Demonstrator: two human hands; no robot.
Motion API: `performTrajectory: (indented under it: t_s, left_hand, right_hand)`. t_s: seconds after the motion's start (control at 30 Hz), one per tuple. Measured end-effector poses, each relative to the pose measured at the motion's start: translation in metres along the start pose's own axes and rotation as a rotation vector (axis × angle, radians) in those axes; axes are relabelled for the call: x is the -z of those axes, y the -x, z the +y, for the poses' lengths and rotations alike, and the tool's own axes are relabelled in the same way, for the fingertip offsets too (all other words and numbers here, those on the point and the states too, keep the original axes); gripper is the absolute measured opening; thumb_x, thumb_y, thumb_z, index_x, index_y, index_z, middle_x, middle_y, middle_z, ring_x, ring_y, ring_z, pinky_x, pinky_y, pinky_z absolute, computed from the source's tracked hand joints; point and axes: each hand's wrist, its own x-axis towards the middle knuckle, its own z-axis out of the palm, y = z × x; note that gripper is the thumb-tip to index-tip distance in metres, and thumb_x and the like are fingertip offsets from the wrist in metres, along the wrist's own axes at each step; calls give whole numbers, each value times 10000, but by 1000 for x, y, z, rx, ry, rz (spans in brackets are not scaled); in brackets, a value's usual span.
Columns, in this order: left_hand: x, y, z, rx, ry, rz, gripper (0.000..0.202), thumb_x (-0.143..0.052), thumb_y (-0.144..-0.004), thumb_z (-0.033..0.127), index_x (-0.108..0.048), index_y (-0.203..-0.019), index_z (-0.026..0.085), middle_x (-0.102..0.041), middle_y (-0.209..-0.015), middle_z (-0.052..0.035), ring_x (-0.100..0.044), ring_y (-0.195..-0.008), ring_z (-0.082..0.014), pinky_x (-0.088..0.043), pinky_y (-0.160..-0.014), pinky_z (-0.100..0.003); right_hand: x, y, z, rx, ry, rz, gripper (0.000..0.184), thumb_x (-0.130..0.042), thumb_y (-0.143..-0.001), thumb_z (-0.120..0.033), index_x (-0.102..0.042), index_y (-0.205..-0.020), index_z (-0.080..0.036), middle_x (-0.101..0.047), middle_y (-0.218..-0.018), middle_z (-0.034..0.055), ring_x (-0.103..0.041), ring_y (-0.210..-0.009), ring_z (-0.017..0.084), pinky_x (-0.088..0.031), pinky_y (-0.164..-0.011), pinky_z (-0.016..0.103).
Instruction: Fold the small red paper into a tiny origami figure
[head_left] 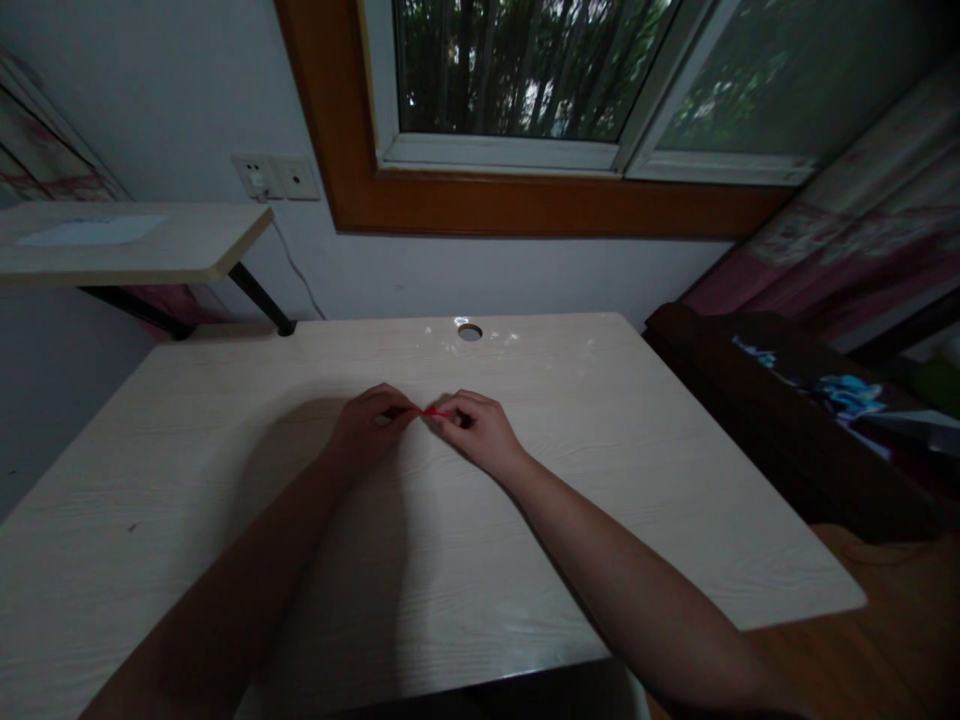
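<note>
Red item (433,410), small and thin, is pinched just above the middle of a pale wood surface (600,480). Left hand (373,420) and right hand (480,430) each close their fingertips on an end. The handling looks underway, with nothing finished in sight.

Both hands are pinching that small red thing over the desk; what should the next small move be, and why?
Probably lift it slightly toward the camera. The left hand and right hand meet fingertip to fingertip on the small red thing, low over the table, and it is too small and dim here to tell what it is.
</note>
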Motion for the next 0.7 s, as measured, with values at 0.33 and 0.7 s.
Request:
performTrajectory:
  t_s: [0.33,0.7]
  left_hand:
    - [1,-1,-1,-32,-4,-5,101,-645,-880,259,-695,-848,177,-651,-828,-40,-619,-756,-127,-507,-677,-228]
    - [-2,0,-4,62,30,-89,204,-649,-883,364,-694,-1021,221,-647,-926,-26,-638,-811,-128,-535,-731,-239]
  right_hand:
    - [-2,2,2,13,41,-24,54,-669,-892,-243,-706,-897,-203,-630,-784,7,-556,-642,111,-423,-611,224]
    - [3,-1,-2,-49,-93,25,109,-683,-895,-286,-741,-888,-194,-625,-746,5,-524,-618,108,-403,-580,223]
